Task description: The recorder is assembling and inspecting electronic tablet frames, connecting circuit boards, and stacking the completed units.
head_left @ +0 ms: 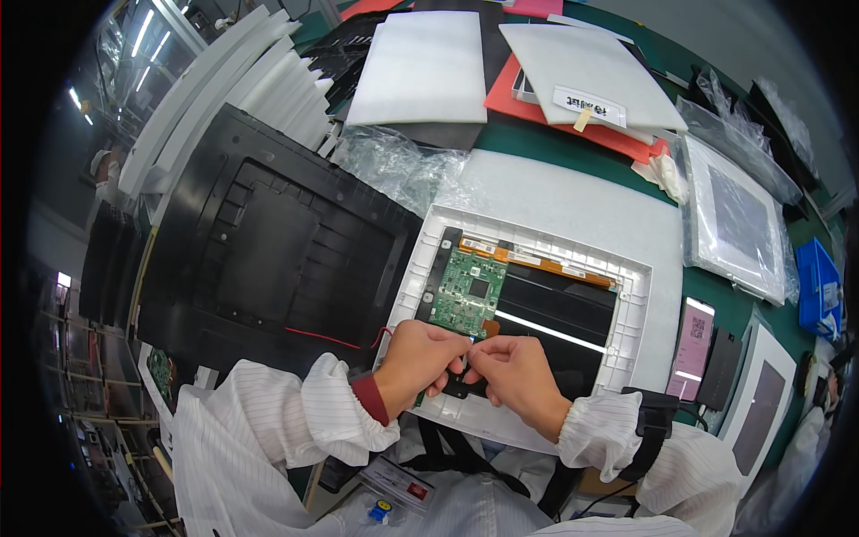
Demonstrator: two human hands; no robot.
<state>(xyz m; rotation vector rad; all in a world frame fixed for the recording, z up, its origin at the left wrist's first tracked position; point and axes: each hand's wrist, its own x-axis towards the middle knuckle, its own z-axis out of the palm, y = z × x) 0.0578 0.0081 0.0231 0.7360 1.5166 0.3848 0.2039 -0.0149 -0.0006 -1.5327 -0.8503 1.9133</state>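
A white plastic frame [633,304] lies face down in front of me with a dark glossy panel [555,309] inside it. On the panel's left part sits a green circuit board [455,291], and an orange flex strip [537,261] runs along the top. My left hand [417,358] and my right hand [519,371] meet at the board's lower edge, beside a small orange flex tab [490,329]. Both are closed in a pinch, fingertips nearly touching. Whatever is between them is too small to make out. A red wire [333,340] reaches my left hand from the left.
A large black back cover [268,233] lies to the left. White foam sheets [425,67] are stacked at the back, with clear plastic wrap [394,166] before them. On the right are a phone [692,349], a wrapped white-framed panel [734,219] and a blue bin [816,291].
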